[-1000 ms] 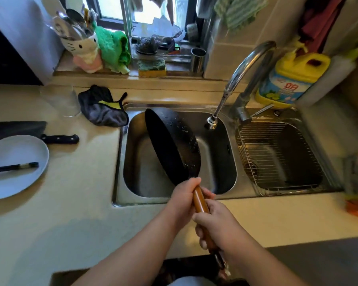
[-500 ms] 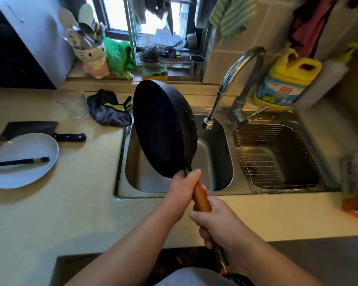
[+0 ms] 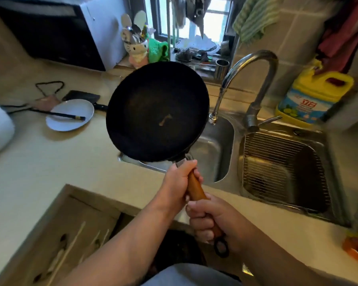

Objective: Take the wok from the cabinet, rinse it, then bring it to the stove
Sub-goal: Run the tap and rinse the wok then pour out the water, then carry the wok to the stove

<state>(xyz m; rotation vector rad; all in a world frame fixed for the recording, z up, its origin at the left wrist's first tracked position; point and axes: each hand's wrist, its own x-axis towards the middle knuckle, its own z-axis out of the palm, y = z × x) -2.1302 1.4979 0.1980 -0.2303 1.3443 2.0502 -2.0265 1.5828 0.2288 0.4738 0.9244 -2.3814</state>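
1. Nearest me, my right grip [image 3: 210,220] is clamped around the tail of the wooden handle [image 3: 195,187], just above its dark hanging ring.
2. My left grip [image 3: 179,178] is closed on the same handle further up, touching the metal neck where it meets the pan.
3. The wok [image 3: 157,111] is held in the air beyond both grips, its dark inside tilted towards me, with a small pale mark near the middle.
4. It hangs over the bench [image 3: 39,162] edge and the left basin of the sink [image 3: 217,153].
5. The tap [image 3: 250,79] curves just right of the wok; a white plate [image 3: 69,115] with chopsticks lies to its left.
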